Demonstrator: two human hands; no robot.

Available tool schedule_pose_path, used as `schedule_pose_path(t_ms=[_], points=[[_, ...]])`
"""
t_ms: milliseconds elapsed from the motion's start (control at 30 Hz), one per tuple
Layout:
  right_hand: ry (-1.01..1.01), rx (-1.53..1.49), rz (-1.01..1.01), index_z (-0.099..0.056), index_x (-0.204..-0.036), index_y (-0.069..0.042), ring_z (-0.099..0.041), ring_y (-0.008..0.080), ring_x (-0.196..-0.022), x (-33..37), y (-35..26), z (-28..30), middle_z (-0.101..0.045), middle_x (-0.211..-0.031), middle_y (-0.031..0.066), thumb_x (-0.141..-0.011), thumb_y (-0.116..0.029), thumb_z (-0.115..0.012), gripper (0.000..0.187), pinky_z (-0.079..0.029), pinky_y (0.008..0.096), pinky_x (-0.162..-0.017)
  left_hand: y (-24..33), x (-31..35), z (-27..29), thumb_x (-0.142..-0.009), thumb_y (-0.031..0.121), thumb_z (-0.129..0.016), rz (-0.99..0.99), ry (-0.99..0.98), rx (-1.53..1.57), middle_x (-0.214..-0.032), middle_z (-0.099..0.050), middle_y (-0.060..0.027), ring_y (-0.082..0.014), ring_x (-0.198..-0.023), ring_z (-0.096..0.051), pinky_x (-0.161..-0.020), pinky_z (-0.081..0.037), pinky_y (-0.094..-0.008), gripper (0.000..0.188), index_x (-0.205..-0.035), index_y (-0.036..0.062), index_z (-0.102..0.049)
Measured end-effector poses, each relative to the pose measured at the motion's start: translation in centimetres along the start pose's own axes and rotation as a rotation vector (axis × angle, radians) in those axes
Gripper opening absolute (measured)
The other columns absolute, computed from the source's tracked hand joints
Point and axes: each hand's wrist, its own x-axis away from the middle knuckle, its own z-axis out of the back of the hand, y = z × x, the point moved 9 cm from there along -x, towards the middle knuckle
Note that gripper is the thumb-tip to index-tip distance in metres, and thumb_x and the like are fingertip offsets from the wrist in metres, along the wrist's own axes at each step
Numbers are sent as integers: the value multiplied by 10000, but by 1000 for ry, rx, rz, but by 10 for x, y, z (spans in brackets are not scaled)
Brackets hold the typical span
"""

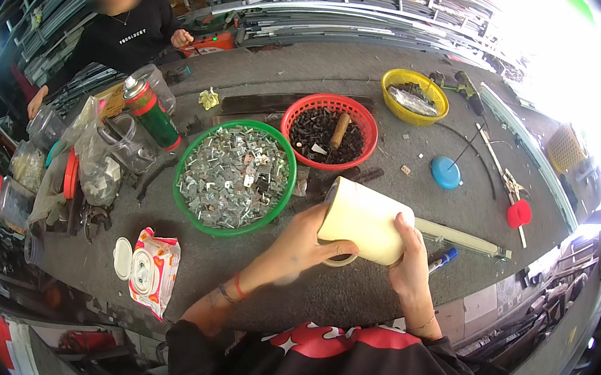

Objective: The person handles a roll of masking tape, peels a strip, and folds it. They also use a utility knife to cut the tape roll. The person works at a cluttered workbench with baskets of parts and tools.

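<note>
Both my hands hold a wide pale-yellow roll (364, 219), which looks like masking tape, tilted above the near part of the table. My left hand (315, 239) grips its left end, thumb across the lower edge. Around the right end curls my right hand (409, 260), with the thumb on top. Below the left thumb shows part of a pale ring (340, 261); whether it belongs to the roll I cannot tell. Just beyond the roll are a green basket (292, 181) heaped with small metal brackets and a red basket (372, 147) of small dark pieces with a wooden-handled tool.
A blue marker (443, 259) and a pale metal strip (463, 238) lie to the right. Farther off are a yellow basket (418, 118) and a blue disc (445, 172). Wet wipes (157, 268), a spray can (151, 114) and jars stand left. Another person (125, 37) is across the table.
</note>
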Motion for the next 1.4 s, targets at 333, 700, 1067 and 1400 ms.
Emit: schedule_pose_path(t_ms=[333, 700, 1067, 1400], points=[[-207, 276, 308, -578, -1087, 26, -542, 98, -913, 13, -3, -15, -609, -1017, 47, -897, -226, -604, 316, -444, 256, -786, -10, -25, 2, -925, 323, -545, 40, 189, 342, -788, -627, -23, -55, -709, -560, -600, -449, -223, 382, -994, -49, -595], [96, -3, 137, -520, -1136, 25, -581, 157, -953, 0, 5, 20, -591, -1074, 90, -949, -277, -482, 358, -464, 304, -818, -32, -42, -18, -941, 422, -476, 115, -90, 422, -759, -551, 28, -20, -698, -467, -581, -383, -204, 457, -931, -22, -585], [111, 236, 219, -534, -1136, 45, -558, 122, -911, 17, -5, 15, -596, -1052, 75, -941, -269, -515, 370, -440, 266, -788, -46, -39, -24, -755, 186, -599, 203, -256, 176, -830, -611, -177, -187, -869, -578, -745, -462, -330, 411, -1054, -78, -501], [76, 547, 324, -606, -970, 67, -504, 79, -716, 27, -2, 13, -612, -793, 38, -935, -273, -532, 350, -412, 253, -609, -26, -39, -22, -699, 79, -607, 69, -205, -169, -655, -562, -149, -164, -554, -531, -542, -415, -320, 288, -940, -49, -516]])
